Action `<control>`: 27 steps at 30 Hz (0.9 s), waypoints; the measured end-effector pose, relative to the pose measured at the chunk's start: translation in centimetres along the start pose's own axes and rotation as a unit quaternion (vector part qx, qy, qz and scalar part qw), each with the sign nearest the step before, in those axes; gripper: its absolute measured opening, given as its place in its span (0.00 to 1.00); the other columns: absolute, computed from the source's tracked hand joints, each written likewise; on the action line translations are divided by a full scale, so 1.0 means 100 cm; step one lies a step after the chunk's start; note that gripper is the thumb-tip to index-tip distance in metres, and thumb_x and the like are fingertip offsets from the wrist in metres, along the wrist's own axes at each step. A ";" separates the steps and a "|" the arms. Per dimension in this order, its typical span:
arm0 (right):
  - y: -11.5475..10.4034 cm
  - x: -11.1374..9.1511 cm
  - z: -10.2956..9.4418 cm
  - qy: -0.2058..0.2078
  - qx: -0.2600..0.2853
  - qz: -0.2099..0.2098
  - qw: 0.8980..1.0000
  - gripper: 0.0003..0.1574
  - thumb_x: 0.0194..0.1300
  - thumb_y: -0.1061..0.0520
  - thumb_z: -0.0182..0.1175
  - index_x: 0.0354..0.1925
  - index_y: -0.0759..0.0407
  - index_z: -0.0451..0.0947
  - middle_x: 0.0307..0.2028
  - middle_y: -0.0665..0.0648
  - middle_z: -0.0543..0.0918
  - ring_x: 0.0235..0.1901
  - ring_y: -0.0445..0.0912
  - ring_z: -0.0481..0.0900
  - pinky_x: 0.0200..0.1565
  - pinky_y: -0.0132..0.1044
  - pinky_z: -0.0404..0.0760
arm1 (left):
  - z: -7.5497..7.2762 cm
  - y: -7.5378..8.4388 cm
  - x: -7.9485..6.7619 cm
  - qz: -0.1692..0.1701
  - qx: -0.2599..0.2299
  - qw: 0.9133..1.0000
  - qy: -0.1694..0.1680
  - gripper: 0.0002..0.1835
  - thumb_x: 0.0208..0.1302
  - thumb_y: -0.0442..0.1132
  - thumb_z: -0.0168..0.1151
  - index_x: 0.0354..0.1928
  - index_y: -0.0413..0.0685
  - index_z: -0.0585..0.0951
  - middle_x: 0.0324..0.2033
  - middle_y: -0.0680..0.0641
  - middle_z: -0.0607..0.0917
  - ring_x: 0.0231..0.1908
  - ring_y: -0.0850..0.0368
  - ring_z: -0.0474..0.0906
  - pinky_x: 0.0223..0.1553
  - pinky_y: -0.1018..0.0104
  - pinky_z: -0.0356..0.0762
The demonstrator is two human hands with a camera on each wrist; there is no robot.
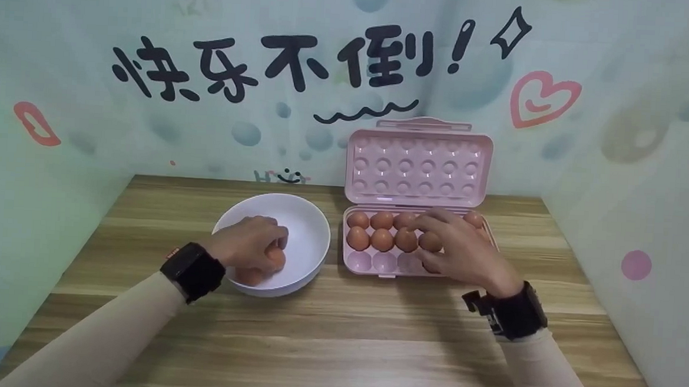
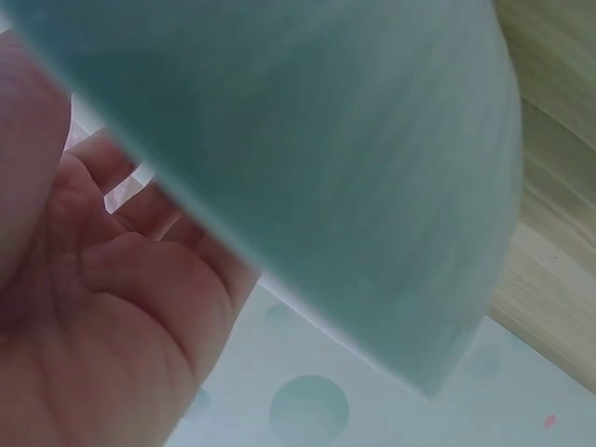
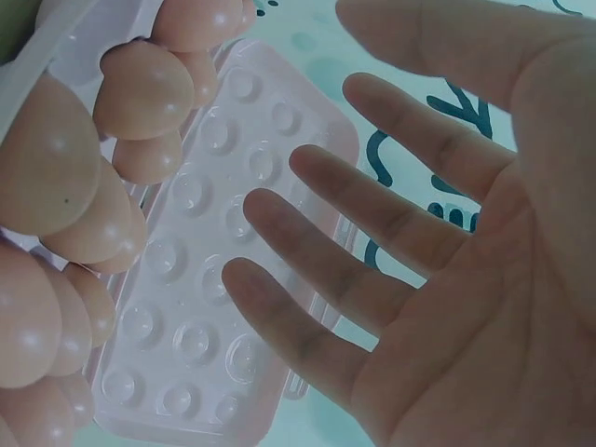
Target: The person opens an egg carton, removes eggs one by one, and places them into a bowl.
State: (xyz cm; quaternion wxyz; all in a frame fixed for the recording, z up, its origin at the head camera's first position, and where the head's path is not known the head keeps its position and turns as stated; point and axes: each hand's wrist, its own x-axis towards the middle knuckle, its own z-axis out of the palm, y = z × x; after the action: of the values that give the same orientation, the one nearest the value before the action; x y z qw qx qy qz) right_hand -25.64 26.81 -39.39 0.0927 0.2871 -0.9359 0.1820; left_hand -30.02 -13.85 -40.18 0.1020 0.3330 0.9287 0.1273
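In the head view, my left hand [image 1: 249, 241] reaches into a white bowl [image 1: 308, 230], its fingers curled round a brown egg [image 1: 278, 259]. Another egg [image 1: 250, 276] lies in the bowl below that hand. The left wrist view shows mostly the bowl's outer wall [image 2: 372, 186], which hides the fingertips. My right hand [image 1: 462, 250] hovers over a pink egg box [image 1: 378, 272]. Seen from the right wrist, its fingers [image 3: 372, 205] are spread and hold nothing. Brown eggs [image 1: 382, 240] fill the box's back rows, and several front cups at the left hold none.
The box's dimpled lid [image 1: 418, 168] stands raised at the back, close to the printed wall cloth [image 1: 206, 133]. Bowl and box sit side by side on a wood-grain table [image 1: 336, 346], with a narrow gap between them.
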 end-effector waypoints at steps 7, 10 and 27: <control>0.003 0.000 0.004 0.003 -0.021 -0.017 1.000 0.30 0.56 0.63 0.72 0.59 0.56 0.83 0.56 0.59 0.82 0.53 0.54 0.82 0.53 0.54 0.81 | -0.006 0.007 -0.003 0.019 0.003 0.999 0.032 0.11 0.57 0.32 0.74 0.40 0.40 0.83 0.31 0.45 0.79 0.34 0.52 0.71 0.40 0.59 0.71; 0.004 0.001 0.006 0.003 -0.014 -0.023 1.000 0.26 0.54 0.65 0.73 0.53 0.57 0.84 0.53 0.58 0.82 0.53 0.54 0.82 0.55 0.52 0.81 | -0.008 0.013 -0.004 0.013 -0.004 0.999 0.045 0.10 0.62 0.35 0.74 0.43 0.41 0.84 0.33 0.44 0.81 0.36 0.51 0.74 0.43 0.57 0.75; 0.010 -0.001 0.014 -0.037 -0.016 0.007 0.999 0.10 0.51 0.69 0.65 0.27 0.55 0.78 0.35 0.52 0.76 0.40 0.51 0.72 0.42 0.44 0.71 | -0.011 0.061 0.004 0.046 -0.060 0.986 0.150 0.16 0.71 0.44 0.70 0.57 0.49 0.84 0.52 0.46 0.85 0.51 0.48 0.82 0.53 0.54 0.82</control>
State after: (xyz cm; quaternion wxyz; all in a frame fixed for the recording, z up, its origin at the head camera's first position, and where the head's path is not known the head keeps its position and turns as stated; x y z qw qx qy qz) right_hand -26.21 27.04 -40.93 0.0611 0.2857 -0.9434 0.1572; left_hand -27.01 -9.18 -37.32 -0.0252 0.3458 0.9078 0.2358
